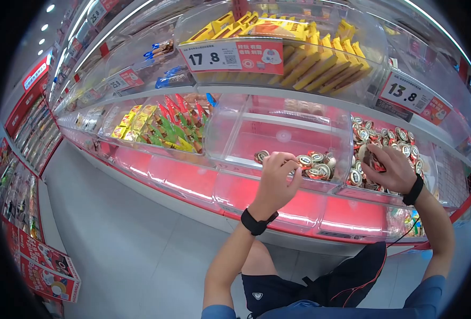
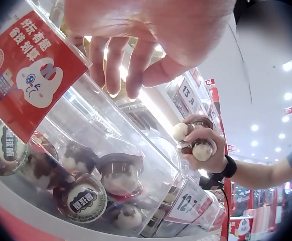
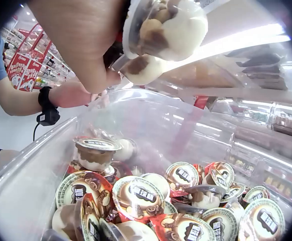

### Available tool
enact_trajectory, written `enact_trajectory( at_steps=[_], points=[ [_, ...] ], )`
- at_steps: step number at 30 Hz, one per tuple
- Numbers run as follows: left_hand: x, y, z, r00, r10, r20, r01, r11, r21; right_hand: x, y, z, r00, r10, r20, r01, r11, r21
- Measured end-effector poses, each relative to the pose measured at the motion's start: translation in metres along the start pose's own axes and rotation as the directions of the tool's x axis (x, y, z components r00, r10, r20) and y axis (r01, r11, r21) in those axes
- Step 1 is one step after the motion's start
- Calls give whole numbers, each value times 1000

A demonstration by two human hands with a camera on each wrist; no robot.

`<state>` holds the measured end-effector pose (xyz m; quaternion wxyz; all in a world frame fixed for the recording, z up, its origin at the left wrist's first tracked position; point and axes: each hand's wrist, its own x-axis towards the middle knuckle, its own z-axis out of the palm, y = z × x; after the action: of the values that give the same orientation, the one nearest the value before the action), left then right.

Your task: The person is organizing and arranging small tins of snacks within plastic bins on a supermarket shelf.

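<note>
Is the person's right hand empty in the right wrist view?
No, the right hand holds brown-and-white snack cups above a clear bin containing more of them.

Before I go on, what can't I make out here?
Held cups, head: partly hidden by the right hand; exact count unclear.
Left hand, left wrist: cut off by the top edge.
Bin, right wrist: floor hidden under piled cups.
17.8 tag, head: fine print too small.
</note>
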<state>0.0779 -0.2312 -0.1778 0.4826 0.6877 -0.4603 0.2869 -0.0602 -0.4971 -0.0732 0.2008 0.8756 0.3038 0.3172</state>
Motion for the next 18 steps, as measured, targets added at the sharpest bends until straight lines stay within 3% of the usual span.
enact_trajectory(
  at_steps=[5,8,10,14,18],
  points=[
    [7,3,6,1000,6,21,-7,1000,18,7,-1,-8,985,-138,-99,125,984,-125],
    [9,2,9,1000,-10,14,9,999,46,25,-2,-12,953,-195,-233,161,974,-158],
    [9,-2,5,999,-20,-30,23,997,78,44,-5,-9,948,-213,-235,185,973,-138],
    [6,-9,3,987,-79,-141,99,985,140,88,-9,18,964,-249,-95,248,969,-21],
    [6,-11,2,987,-84,-135,99,989,111,115,-7,46,976,-176,131,157,977,143]
  ],
)
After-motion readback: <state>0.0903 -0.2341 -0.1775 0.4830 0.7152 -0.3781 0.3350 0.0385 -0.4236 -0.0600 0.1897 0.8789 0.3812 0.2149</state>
